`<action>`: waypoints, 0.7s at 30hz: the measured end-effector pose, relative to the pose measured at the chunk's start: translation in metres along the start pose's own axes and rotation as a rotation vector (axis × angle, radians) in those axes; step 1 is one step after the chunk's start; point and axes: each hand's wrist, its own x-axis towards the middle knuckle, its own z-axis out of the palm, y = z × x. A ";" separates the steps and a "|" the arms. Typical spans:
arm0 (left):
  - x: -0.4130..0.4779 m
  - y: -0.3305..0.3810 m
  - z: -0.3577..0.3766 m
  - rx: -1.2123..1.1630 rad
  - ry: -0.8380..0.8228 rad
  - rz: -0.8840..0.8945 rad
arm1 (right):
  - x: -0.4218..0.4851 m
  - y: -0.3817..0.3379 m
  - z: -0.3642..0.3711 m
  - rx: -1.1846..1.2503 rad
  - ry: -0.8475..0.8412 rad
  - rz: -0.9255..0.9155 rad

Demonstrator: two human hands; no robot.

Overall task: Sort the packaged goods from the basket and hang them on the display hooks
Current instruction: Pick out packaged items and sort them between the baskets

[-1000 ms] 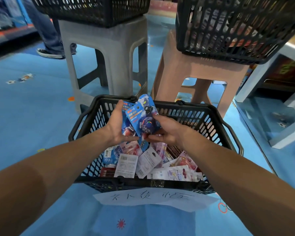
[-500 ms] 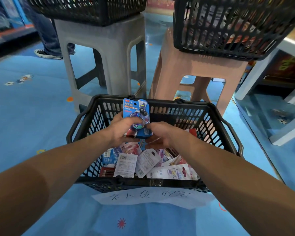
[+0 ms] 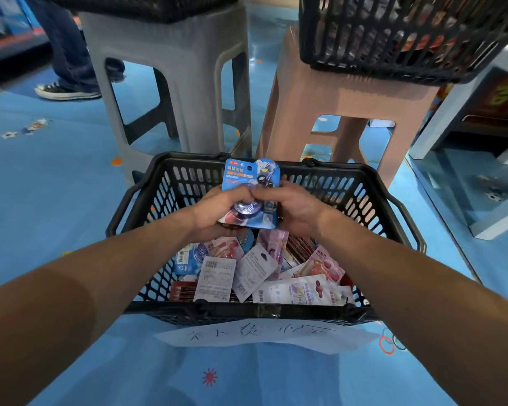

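Head: eraser pack (image 3: 247, 176) upright, hang-hole uppermost

Head cam, wide-angle, looks fwd & down, close over basket (image 3: 185, 183)

- Both forearms bare, coming in from the lower corners of the view and converging at centre.
- Left hand (image 3: 214, 213): back of hand up, fingers curled round the left side of a blue packet (image 3: 248, 175).
- Right hand (image 3: 295, 208): mirrored pose, fingers curled round the packet's right side.
- The two hands touch each other across the packet's front.
- Wrists roughly straight, level with each other.
- Fingertips hidden behind the packet.
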 end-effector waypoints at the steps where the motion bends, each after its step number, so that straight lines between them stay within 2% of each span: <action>1: 0.001 0.002 0.001 0.009 -0.044 -0.024 | 0.002 -0.003 -0.006 -0.023 0.017 0.007; 3: 0.006 0.007 0.003 -0.038 -0.053 -0.059 | 0.003 -0.007 -0.018 -0.051 0.073 0.026; 5: 0.016 0.007 0.001 0.035 0.064 -0.028 | 0.002 -0.008 -0.032 -0.077 0.205 0.034; 6: 0.024 0.002 -0.004 0.214 0.132 0.007 | 0.001 -0.007 -0.041 -0.112 0.268 0.033; 8: 0.038 -0.010 -0.015 0.728 0.188 0.094 | -0.003 -0.003 -0.057 -0.227 0.317 0.046; 10: 0.047 -0.022 -0.020 1.079 0.069 0.075 | -0.006 0.001 -0.067 -0.318 0.325 0.051; 12: 0.050 -0.031 -0.018 1.278 -0.067 -0.045 | -0.010 0.004 -0.068 -0.345 0.339 0.050; 14: 0.053 -0.038 -0.015 1.461 -0.116 -0.083 | -0.009 0.005 -0.065 -0.359 0.324 0.047; 17: 0.057 -0.040 -0.015 1.602 -0.068 0.012 | -0.008 0.007 -0.060 -0.390 0.279 0.064; 19: 0.057 -0.039 -0.020 1.600 -0.030 0.098 | -0.010 0.006 -0.054 -0.399 0.256 0.072; 21: 0.052 -0.036 -0.029 1.529 0.045 0.107 | -0.011 0.006 -0.049 -0.399 0.241 0.084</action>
